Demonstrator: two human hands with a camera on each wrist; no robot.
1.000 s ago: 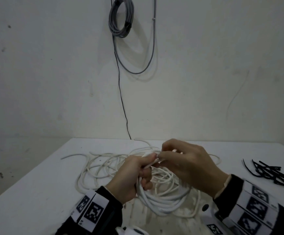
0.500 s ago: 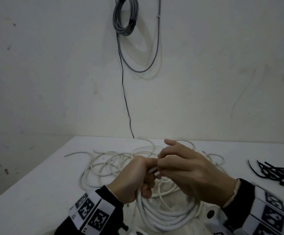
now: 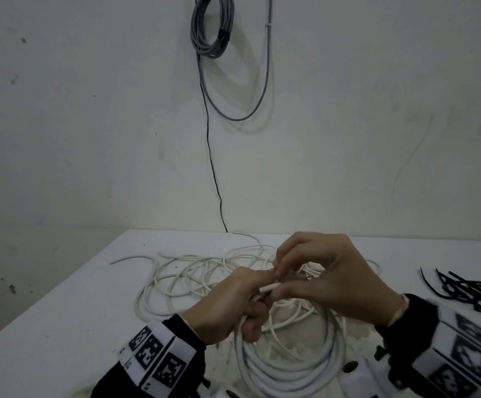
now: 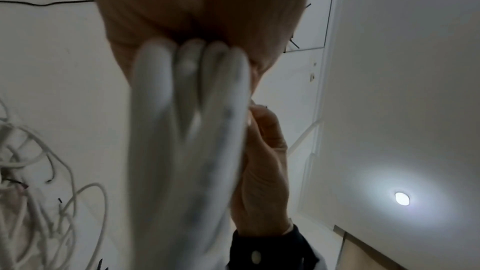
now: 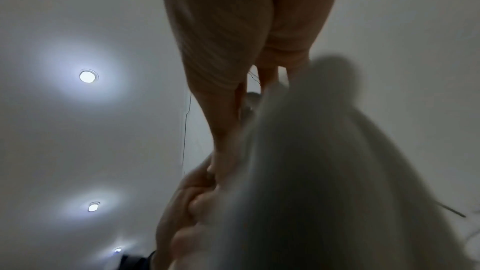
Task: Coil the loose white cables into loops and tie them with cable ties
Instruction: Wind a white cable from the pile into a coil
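A coil of white cable (image 3: 288, 372) hangs in several loops from my left hand (image 3: 230, 305), whose fingers are curled round the top of the bundle (image 4: 187, 122). My right hand (image 3: 319, 277) pinches the cable's free end (image 3: 269, 288) just above the left fist. In the right wrist view the coil (image 5: 324, 171) fills the frame, blurred. More loose white cable (image 3: 193, 277) lies tangled on the white table (image 3: 61, 305) behind my hands. Black cable ties (image 3: 468, 291) lie in a pile at the right.
A grey cable coil (image 3: 212, 27) hangs on the wall above, with a thin black wire (image 3: 210, 156) running down to the table's back edge. The table's left edge drops off toward a grey floor (image 3: 18, 254).
My right hand has shifted its grip on the cable end above the left fist, and its fingers have lifted. The coil hangs lower in view.
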